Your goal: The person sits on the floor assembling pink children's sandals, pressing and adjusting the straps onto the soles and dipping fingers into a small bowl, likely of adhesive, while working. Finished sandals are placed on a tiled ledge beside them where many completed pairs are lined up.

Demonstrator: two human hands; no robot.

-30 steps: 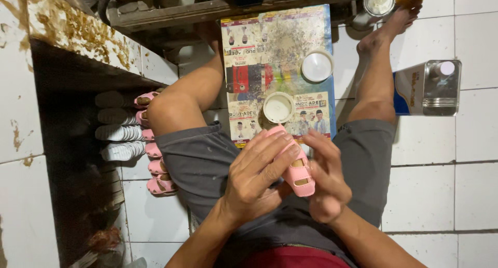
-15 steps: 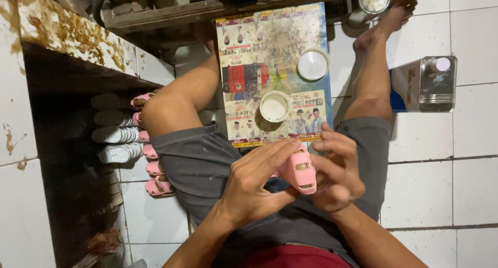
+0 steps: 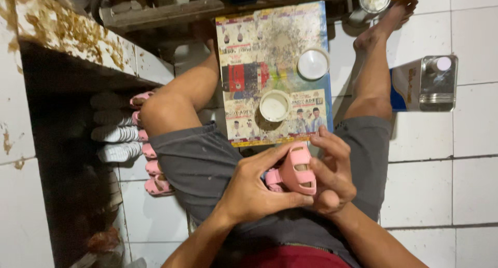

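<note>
Hands — left hand [image 3: 254,187] and right hand [image 3: 332,172] — both gripping pink sandal [image 3: 296,169]; more pink sandals [image 3: 150,167] stacked aside, glue cup [image 3: 274,106] waiting on board's [image 3: 270,50] near edge.

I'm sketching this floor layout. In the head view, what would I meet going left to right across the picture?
Stained tiled ledge → white shoe pieces in a row → pink shoe pieces → left hand → pink shoe piece held in both hands → right hand → clear bottle lying on the tiles.
</note>
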